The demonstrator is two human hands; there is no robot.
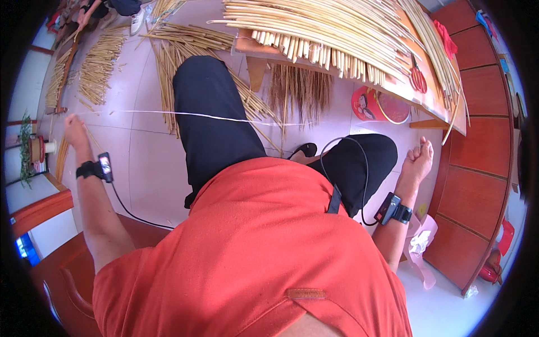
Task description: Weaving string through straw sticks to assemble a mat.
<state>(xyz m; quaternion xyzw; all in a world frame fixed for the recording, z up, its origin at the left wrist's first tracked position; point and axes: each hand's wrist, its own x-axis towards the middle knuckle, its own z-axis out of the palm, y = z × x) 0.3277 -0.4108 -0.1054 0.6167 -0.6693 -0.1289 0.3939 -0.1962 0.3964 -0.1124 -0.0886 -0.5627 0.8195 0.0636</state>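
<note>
In the head view, the left hand (74, 132) is at about nine o'clock, far out from the body, with the fingers curled closed, and it appears to grasp one end of a thin white string (208, 115). This string passes above the dark trousers (210, 106), nearly straight, from ten o'clock toward one o'clock, where it becomes too faint to follow. The right hand (417, 161) is at three o'clock, clenched; I cannot tell whether the string is inside it. At twelve to one o'clock, many pale stalks (325, 28) lie on a table (439, 112). At two o'clock there are red-handled scissors (417, 78) on this table, and a red tub (365, 105) stands below. Shorter stalks (101, 67) lie on the floor at ten o'clock.
</note>
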